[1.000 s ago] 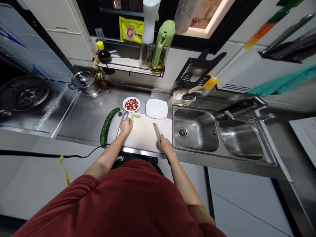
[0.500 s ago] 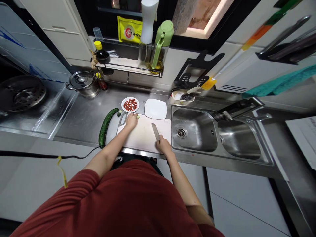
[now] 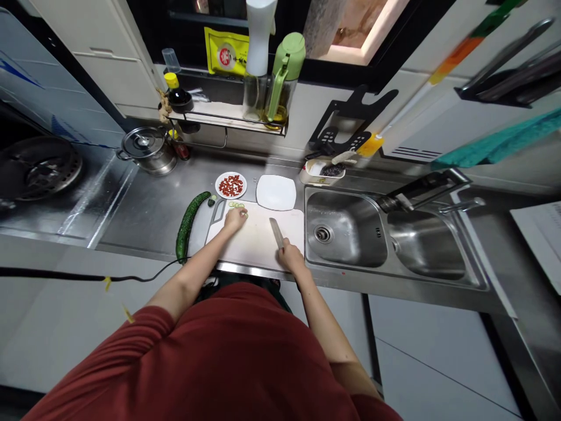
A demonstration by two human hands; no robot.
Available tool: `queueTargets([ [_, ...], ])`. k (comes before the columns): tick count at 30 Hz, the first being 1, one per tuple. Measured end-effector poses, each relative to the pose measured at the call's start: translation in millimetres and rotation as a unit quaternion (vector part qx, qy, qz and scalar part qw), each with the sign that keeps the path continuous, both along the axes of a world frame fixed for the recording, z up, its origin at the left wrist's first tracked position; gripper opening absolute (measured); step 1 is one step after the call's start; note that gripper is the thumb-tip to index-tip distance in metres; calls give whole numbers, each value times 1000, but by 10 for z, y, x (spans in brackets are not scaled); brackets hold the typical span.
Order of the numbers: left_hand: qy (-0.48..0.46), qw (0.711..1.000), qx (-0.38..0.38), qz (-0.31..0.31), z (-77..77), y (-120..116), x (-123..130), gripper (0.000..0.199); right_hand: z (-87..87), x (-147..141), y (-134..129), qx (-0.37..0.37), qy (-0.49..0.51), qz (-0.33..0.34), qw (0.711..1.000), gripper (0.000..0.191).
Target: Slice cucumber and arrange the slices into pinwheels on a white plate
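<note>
The left hand is curling over thin cucumber slices, maybe gripping; I cannot tell. The right hand is gripping a kitchen knife on the white cutting board, beside a long cucumber.

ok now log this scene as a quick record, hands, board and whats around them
left hand: on thin pale green cucumber slices
right hand: gripping a steel kitchen knife
work surface: white rectangular cutting board
left of board: long dark green cucumber
behind board: round white plate of small red pieces; square white plate
right of board: stainless steel double sink
</note>
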State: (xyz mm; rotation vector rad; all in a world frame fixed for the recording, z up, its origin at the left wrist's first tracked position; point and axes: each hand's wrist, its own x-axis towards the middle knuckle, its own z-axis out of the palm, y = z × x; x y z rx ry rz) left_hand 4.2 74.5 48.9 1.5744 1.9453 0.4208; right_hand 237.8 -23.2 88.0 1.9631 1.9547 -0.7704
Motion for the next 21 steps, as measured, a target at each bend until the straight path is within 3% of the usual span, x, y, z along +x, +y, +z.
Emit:
queueTargets([
  [5,-7,1000,-7,18,-30,-217,41,22,1,-5,9,-3,-2,1,1000,30],
  [10,-17,999,-33,-14,-42,-353,20,29,-21,-5,9,-3,2,3,1000,30],
  [16,28,999,7,-42,-8,-406,3,24,-27,10,12,-1,8,8,1000,30],
  [21,64,998,-2,-24,16,-400,98,21,54,-18,8,-3,5,17,1000,30],
])
